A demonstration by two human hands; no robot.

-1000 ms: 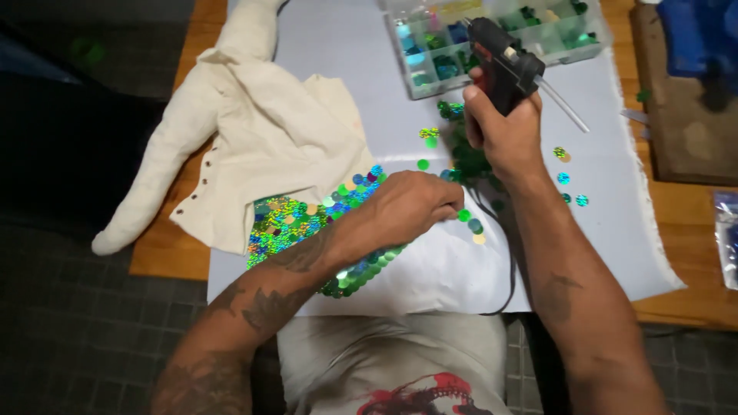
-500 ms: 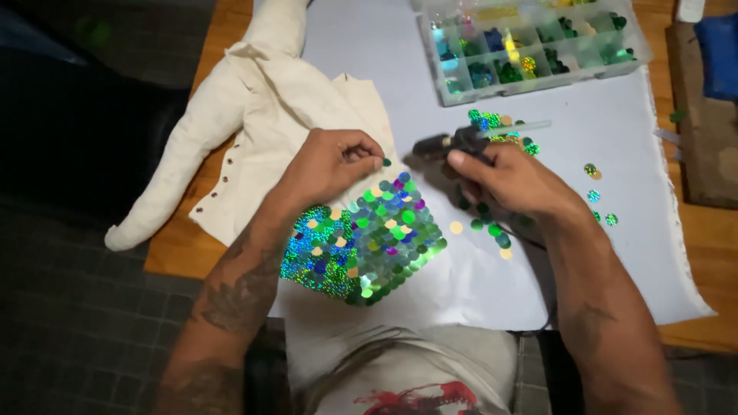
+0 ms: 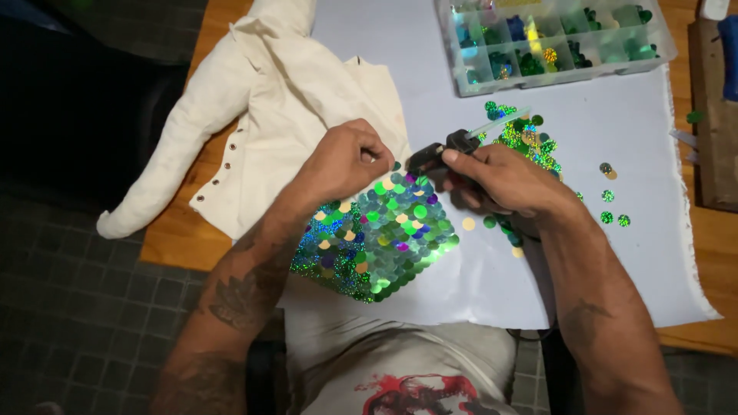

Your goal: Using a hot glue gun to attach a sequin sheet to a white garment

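A patch of shiny green, blue and purple sequins (image 3: 380, 234) covers part of a cream cloth garment (image 3: 280, 100) on the white sheet. My right hand (image 3: 500, 180) grips a black glue gun (image 3: 442, 154), its nozzle pointing left at the patch's top edge. My left hand (image 3: 346, 157) is closed with its fingertips pinched together just above that same edge, close to the nozzle. What it pinches is too small to make out. A pile of loose sequins (image 3: 526, 138) lies behind my right hand.
A clear compartment box (image 3: 553, 38) of sorted sequins stands at the back. A few stray sequins (image 3: 611, 196) dot the white sheet (image 3: 615, 253) at the right. The wooden table (image 3: 711, 230) shows at the edges, with dark floor to the left.
The glue gun came down from a raised position to the patch's upper edge. My left hand shifted from lying over the sequins to the patch's top, uncovering them.
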